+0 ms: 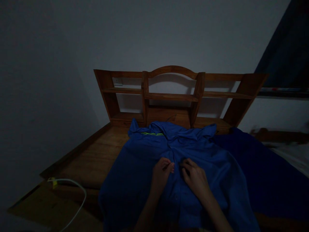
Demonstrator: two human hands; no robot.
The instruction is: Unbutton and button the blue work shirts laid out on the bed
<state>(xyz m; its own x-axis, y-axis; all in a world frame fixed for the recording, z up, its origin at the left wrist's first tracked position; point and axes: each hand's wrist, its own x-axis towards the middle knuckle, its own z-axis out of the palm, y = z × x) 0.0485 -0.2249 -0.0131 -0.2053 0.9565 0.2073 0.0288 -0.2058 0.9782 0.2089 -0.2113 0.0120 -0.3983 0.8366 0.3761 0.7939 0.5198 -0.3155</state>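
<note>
A blue long, collared garment that looks like a shirt (142, 161) lies spread out, its front opening running down the middle and its collar end towards the shelf. On the left of that opening is my left hand (162, 172), its fingers curled in towards the thumb. My right hand (194, 175) is just across from it, fingers bent and pointing at the opening. Both hands are low over the cloth, a small gap between them. Dim light hides whether cloth or a button is between the fingertips.
Behind the garment stands a wooden shelf unit (171, 96) against the wall. The wooden desktop (96, 154) extends left. A white cable (83, 193) hangs at lower left. Dark blue cloth (256, 167) lies at right. A dark curtain (287, 48) hangs at upper right.
</note>
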